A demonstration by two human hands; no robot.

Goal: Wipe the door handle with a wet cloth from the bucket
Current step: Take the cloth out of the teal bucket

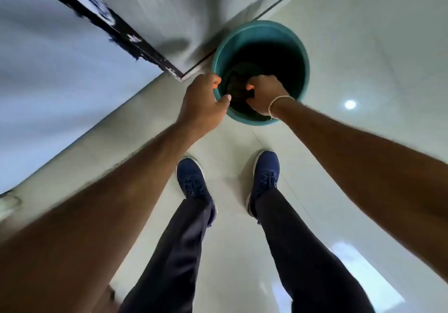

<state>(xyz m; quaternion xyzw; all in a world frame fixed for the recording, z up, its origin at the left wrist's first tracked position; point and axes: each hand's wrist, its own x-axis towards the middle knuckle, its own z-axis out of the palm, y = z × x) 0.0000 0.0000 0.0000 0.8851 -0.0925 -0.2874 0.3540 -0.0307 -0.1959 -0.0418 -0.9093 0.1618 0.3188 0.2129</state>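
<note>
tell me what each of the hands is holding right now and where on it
The left hand grips the teal bucket by its near-left rim. The right hand is closed on the dark cloth inside the bucket, at a bunched part.

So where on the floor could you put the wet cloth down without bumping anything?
Bare tiles lie right of the bucket and past the right shoe. A narrower bare strip runs between the bucket and both shoes. It is crowded left of the bucket, where the door edge nearly meets the rim and the left hand grips it.
</note>
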